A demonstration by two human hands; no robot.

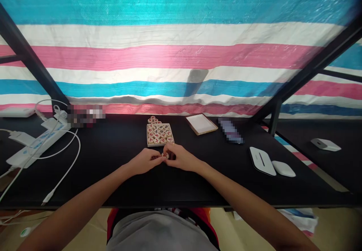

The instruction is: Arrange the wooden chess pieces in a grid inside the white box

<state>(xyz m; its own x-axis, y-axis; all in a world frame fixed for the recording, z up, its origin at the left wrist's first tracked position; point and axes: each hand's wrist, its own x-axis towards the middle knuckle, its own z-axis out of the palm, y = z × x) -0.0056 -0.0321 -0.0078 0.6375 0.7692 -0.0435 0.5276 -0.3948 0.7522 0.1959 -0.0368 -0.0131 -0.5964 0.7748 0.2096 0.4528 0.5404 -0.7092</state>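
My left hand (pixel 146 161) and my right hand (pixel 181 156) meet over the black table, both closed at the fingertips around one Chinese chess piece (pixel 165 155), round and pale with a red character. Just beyond them stands a shallow pale box (pixel 157 145) filled with rows of round xiangqi pieces, marked in red or black. Several more loose pieces (pixel 153 119) lie against the far left side of that box. Parts of the held piece are covered by my fingers.
A box lid (pixel 201 124) lies behind on the right, beside a blurred phone (pixel 230 131). Further right are a white flat device (pixel 262 161) and a white mouse-like object (pixel 284 168). At left lies a white power strip (pixel 36 145) with cables. A striped sheet (pixel 169 58) hangs behind.
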